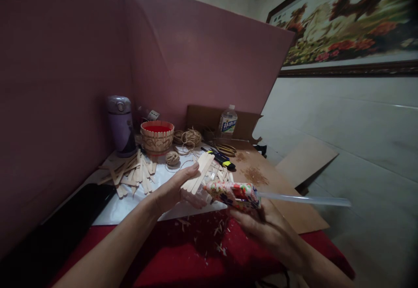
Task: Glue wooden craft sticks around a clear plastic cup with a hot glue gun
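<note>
My left hand (183, 188) grips a clear plastic container (199, 195) with several pale wooden craft sticks (201, 172) lined up side by side along its outside. The thumb presses on the sticks. My right hand (257, 222) is wrapped round a flower-patterned hot glue gun (233, 193), and a long clear glue stick (305, 199) juts out of its back toward the right. The gun's nozzle points left, close to the lower ends of the sticks; whether it touches them I cannot tell. Most of the container is hidden by the hand and the sticks.
Loose craft sticks (137, 172) lie on the white sheet at left, near a purple flask (120, 127) and a stick-covered round pot (157, 136). Twine balls (191, 137), a utility knife (224, 159), scissors (226, 149) and a bottle (228, 122) stand or lie behind my hands.
</note>
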`<state>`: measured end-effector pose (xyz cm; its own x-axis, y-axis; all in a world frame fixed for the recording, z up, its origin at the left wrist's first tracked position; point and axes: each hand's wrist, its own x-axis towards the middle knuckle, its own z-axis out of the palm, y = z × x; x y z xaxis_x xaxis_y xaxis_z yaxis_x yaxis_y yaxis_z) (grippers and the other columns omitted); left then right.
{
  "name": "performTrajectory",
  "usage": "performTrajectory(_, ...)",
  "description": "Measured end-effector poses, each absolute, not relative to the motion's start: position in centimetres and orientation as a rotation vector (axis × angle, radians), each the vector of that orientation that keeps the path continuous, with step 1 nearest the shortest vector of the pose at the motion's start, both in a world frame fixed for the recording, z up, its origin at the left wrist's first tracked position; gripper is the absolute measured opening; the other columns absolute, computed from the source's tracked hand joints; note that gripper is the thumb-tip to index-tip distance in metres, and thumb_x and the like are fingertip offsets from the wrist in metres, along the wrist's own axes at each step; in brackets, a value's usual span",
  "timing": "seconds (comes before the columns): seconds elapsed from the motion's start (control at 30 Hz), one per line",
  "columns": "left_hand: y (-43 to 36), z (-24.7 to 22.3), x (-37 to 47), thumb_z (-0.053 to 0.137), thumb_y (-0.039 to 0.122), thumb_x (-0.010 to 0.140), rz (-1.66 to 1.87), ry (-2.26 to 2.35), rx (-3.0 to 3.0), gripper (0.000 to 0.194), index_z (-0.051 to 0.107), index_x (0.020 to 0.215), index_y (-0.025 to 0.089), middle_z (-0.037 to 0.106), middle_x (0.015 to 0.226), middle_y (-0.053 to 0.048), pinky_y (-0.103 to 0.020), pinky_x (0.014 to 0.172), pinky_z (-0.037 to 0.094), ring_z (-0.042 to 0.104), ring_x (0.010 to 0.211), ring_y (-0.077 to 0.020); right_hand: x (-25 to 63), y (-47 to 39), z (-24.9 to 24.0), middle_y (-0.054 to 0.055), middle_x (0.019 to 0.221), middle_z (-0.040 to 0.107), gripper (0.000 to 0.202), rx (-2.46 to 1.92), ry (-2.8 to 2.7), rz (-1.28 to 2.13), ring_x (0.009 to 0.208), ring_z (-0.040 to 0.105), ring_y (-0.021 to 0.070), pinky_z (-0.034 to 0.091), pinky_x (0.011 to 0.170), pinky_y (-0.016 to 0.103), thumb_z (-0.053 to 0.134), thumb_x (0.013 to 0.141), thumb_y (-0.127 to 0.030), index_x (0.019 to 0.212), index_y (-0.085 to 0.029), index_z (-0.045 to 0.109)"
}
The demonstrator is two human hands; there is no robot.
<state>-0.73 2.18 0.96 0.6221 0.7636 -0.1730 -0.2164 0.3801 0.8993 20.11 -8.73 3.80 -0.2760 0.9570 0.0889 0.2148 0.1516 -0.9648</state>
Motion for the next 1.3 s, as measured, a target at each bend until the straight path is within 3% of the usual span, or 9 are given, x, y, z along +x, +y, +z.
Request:
performTrajectory(0.23,2.07,1.33,-0.51,0.056,0.058,0.079,0.676,0.641,1.091,0.062,0.055,0.119,0.011,0.065,0.077,-0.009,-0.036,0.059,0.053,0.065,0.059,-0.0216,20.28,-8.69,3.8,0.002,0.081,0.059,0.026,-1.2,-1.671,1.193,0.071,0.05,0.0128,0.044,0.068,0.024,0.057,0.088,-0.042,0.094,-0.018,0.064)
performTrajectory(0.57,1.89,1.53,-0.42,0.053,0.062,0.079,0.661,0.628,1.153,0.057,0.063,0.098,0.009,0.066,0.075,-0.012,-0.031,0.055,0.052,0.066,0.063,-0.0221,20.52,-8.56,3.58,0.003,0.088,0.06,0.026,-1.192,-1.693,1.148,0.076,0.05,0.0138,0.044,0.067,0.025,0.056,0.088,-0.044,0.091,-0.019,0.064)
performTrajectory(0.87,1.87,1.61,-0.35,0.054,0.063,0.077,0.665,0.618,1.166,0.058,0.062,0.099,0.01,0.066,0.074,-0.011,-0.032,0.055,0.051,0.065,0.06,-0.0218,20.15,-8.49,4.22,0.004,0.091,0.063,0.026,-1.124,-1.694,1.15,0.08,0.055,0.0157,0.045,0.07,0.026,0.055,0.089,-0.04,0.102,-0.02,0.066)
performTrajectory(1.0,1.94,1.43,-0.48,0.053,0.061,0.079,0.668,0.596,1.166,0.055,0.061,0.101,0.011,0.066,0.075,-0.011,-0.032,0.055,0.052,0.065,0.06,-0.0214,19.88,-8.45,4.48,0.005,0.097,0.064,0.028,-1.08,-1.692,1.136,0.091,0.057,0.0188,0.046,0.08,0.029,0.056,0.089,-0.038,0.11,-0.022,0.064)
performTrajectory(1.1,1.98,1.39,-0.53,0.053,0.06,0.08,0.659,0.602,1.154,0.056,0.061,0.104,0.011,0.067,0.079,-0.011,-0.032,0.057,0.052,0.065,0.061,-0.0212,19.82,-8.5,4.49,0.005,0.094,0.066,0.028,-1.093,-1.677,1.141,0.092,0.059,0.0206,0.047,0.081,0.031,0.057,0.088,-0.039,0.107,-0.021,0.066)
performTrajectory(1.3,1.93,1.55,-0.39,0.056,0.061,0.076,0.667,0.613,1.142,0.06,0.061,0.106,0.01,0.066,0.077,-0.011,-0.031,0.054,0.051,0.065,0.059,-0.0206,20.3,-8.72,3.83,0.003,0.081,0.063,0.028,-1.22,-1.664,1.091,0.076,0.056,0.0167,0.047,0.068,0.026,0.06,0.084,-0.044,0.09,-0.018,0.067)
